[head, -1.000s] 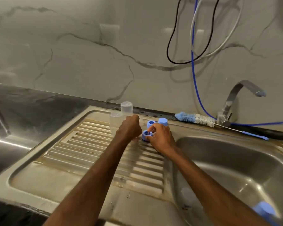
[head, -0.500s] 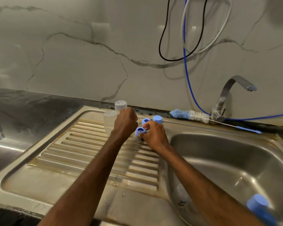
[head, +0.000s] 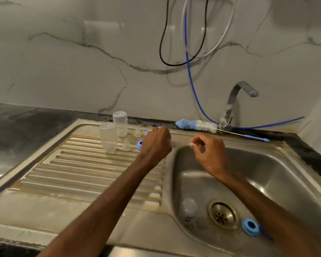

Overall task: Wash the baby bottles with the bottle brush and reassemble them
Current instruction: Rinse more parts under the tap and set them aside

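Two clear baby bottles [head: 108, 138] [head: 120, 123] stand upside down at the back of the drainboard [head: 85, 169]. Two clear nipples [head: 126, 145] [head: 137, 133] sit beside them. My left hand [head: 156, 145] hovers with curled fingers over the blue rings [head: 139, 145] [head: 147, 132]; its back hides whatever lies under it. My right hand [head: 208, 154] is over the basin's back rim, thumb and forefinger pinched together with nothing seen between them. The bottle brush [head: 196, 125] lies on the back ledge. Another bottle [head: 187, 210] and a blue ring [head: 250, 226] lie in the basin.
The steel basin [head: 267, 173] has its drain [head: 221, 216] near the front. The tap [head: 232, 106] stands behind it. Black, white and blue cables [head: 190, 75] hang down the marble wall. Dark countertop [head: 26, 127] lies to the left.
My right hand has let go of the blue ring and moved right, over the basin rim. My left hand has shifted right, uncovering the bottles and nipples. The view has tilted down into the basin.
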